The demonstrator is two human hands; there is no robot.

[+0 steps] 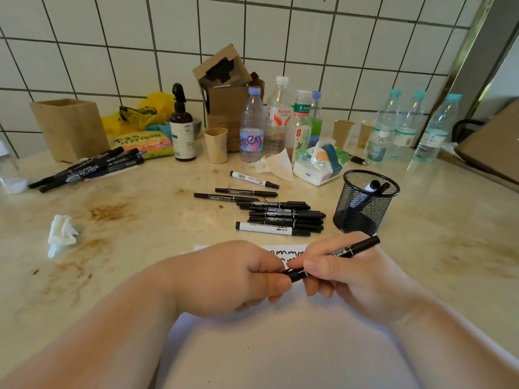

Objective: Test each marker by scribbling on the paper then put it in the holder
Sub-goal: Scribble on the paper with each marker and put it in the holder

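Observation:
Both hands hold one black marker (356, 248) over the white paper (286, 252), which shows black scribbles. My right hand (345, 279) grips the barrel, its far end pointing up and right. My left hand (238, 279) pinches the near end, where the cap sits; whether the cap is on or off is hidden by my fingers. A pile of several black and white markers (278, 217) lies just beyond the paper. The black mesh holder (365, 203) stands to the right of the pile with two markers inside.
Another bunch of markers (90, 167) lies at the far left by a wooden box (70, 127). Bottles (252, 127), paper cups (216, 144), a tissue pack (320, 164) and a cardboard box (224, 88) line the tiled wall. A crumpled tissue (60, 231) lies at left.

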